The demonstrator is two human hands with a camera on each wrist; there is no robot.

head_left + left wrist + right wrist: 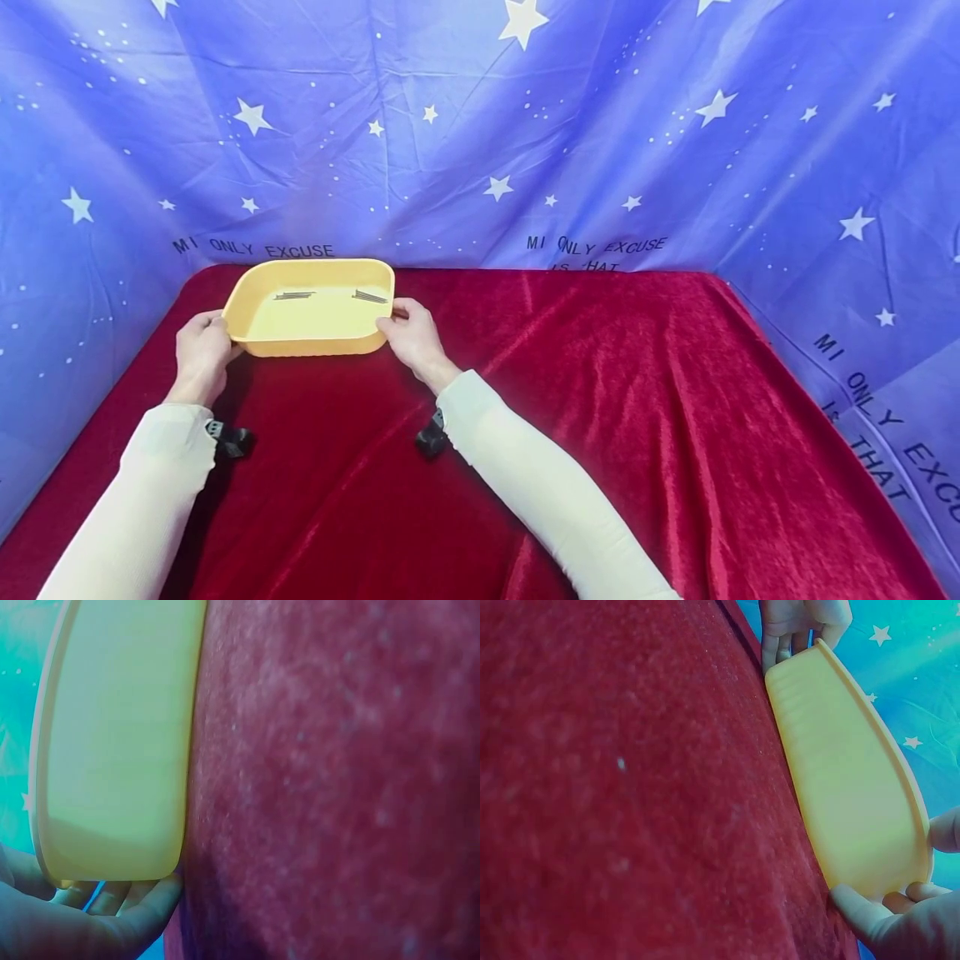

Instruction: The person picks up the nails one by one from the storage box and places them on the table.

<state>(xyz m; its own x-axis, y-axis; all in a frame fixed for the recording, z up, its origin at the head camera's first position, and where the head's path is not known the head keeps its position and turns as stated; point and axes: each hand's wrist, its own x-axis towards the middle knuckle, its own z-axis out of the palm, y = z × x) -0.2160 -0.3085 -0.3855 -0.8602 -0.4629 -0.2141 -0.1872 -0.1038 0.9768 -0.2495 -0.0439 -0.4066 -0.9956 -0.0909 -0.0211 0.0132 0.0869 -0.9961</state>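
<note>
A shallow yellow plastic tray (311, 323) with rounded corners is at the far left of the table. My left hand (201, 348) grips its left end, thumb by the rim and fingers along the lower side in the left wrist view. At the other end my right hand (417, 337) holds the tray's right side, with the thumb at the rim and fingers curled by the bottom edge. Inside lie two small groups of thin dark sticks, one group (296, 296) left of the middle and another group (370, 296) close to the right wall.
Dark red velvet cloth (600, 417) with folds covers the table. Behind and at both sides hangs a blue curtain (450, 150) with white stars and printed letters. Each pale sleeve carries a black wrist camera strap (234, 440) at its cuff.
</note>
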